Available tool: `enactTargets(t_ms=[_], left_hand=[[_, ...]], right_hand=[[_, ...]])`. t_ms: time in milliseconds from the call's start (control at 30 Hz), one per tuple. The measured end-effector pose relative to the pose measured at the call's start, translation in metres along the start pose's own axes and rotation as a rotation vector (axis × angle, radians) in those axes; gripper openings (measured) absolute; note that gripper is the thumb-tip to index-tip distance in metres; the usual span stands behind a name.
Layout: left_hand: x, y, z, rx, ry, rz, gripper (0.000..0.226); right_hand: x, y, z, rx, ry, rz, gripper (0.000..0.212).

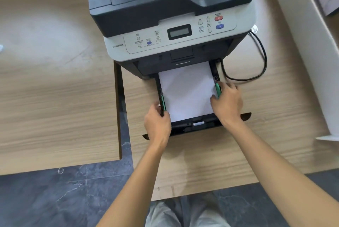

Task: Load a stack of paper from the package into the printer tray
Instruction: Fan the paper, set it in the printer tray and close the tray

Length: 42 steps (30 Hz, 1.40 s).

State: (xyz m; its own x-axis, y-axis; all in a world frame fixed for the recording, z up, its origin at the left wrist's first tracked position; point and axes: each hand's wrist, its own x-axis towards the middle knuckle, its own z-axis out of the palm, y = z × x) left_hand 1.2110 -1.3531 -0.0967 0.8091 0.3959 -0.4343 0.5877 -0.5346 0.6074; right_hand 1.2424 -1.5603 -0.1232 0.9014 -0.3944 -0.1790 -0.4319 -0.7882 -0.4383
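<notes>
From the head camera, the black pull-out plastic paper tray [192,127] stands drawn out of the front of the grey-and-black desktop multifunction printer [172,24], which sits on the light wood-grain tabletop [238,153]. A flat stack of white paper [187,91] already lies inside the tray, its far end under the printer body. The left hand [158,123] is curled closed on the green plastic side guide [163,102] at the tray's left edge, and the right hand [227,102] pinches the matching green guide on the right [218,90] between thumb and fingers. The loading itself looks done; the step in hand appears to be squaring the guides against the sheets (the package is not clearly in view). Next, likely, both hands shift to the tray front and push it evenly home.
</notes>
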Motion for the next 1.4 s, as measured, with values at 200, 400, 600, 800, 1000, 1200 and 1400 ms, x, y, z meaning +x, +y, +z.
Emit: enactTargets(t_ms=[200,400,600,800,1000,1200,1400], left_hand=[[-0.016,-0.019,0.004,0.042,-0.166,-0.02,0.052],[-0.013,-0.015,0.007,-0.031,-0.133,0.028,0.072],[-0.023,-0.038,-0.007,0.136,-0.171,0.175,0.1],[-0.082,-0.062,-0.006,-0.148,0.302,0.027,0.103],[-0.076,-0.065,0.028,-0.452,0.322,-0.083,0.118],[-0.052,-0.069,0.054,-0.591,0.394,-0.058,0.128],[-0.014,-0.053,0.063,-0.65,0.433,0.02,0.127]], right_hand=[[-0.022,0.012,-0.009,0.237,-0.199,0.094,0.061],[-0.024,0.012,-0.009,0.256,-0.215,0.113,0.074],[-0.022,0.038,-0.027,0.258,-0.317,-0.056,0.093],[-0.076,0.077,-0.037,0.216,0.139,-0.199,0.113],[-0.083,0.092,-0.007,0.442,0.09,0.029,0.125],[-0.068,0.097,0.021,0.588,0.163,0.115,0.121],[-0.041,0.069,0.043,0.799,0.315,0.131,0.107]])
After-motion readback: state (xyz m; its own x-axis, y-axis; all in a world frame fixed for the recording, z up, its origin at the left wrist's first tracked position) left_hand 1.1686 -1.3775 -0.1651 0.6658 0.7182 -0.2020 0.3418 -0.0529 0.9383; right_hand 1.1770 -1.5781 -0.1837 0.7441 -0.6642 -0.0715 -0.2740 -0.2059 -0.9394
